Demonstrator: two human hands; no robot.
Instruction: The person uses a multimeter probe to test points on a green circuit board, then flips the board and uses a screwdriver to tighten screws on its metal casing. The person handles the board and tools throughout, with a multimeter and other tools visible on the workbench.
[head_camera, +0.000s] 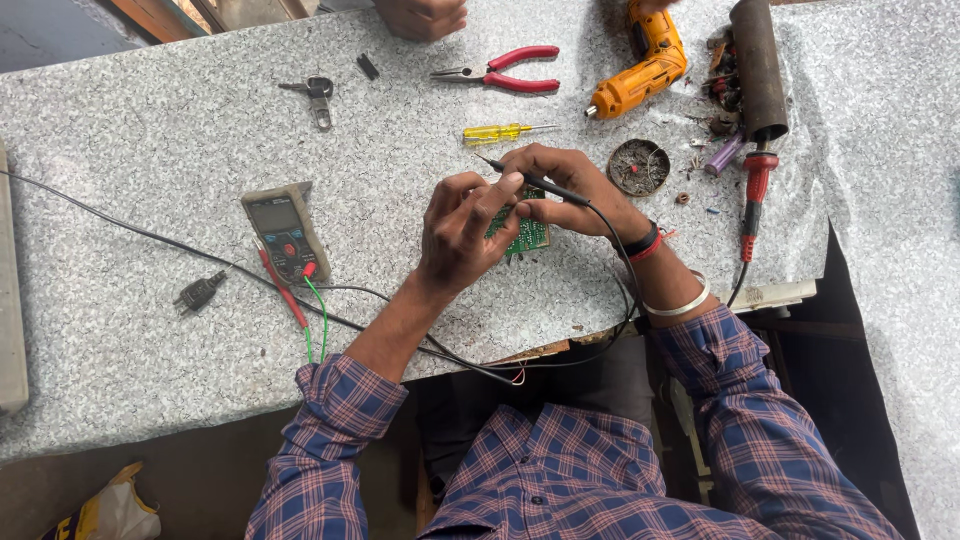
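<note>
While we held the green circuit board just above the speckled grey table, near its front edge, our left hand had its fingers closed on the board's left side. Our right hand pinched a black probe over the board's top, its lead running back past our wrist. A multimeter lay well to the left with red and green leads plugged in. Beyond our hands lay a yellow screwdriver, red-handled pliers, an orange drill and a key. Right of us sat a round tin and a red soldering iron. Another person's hand rested at the far edge
</note>
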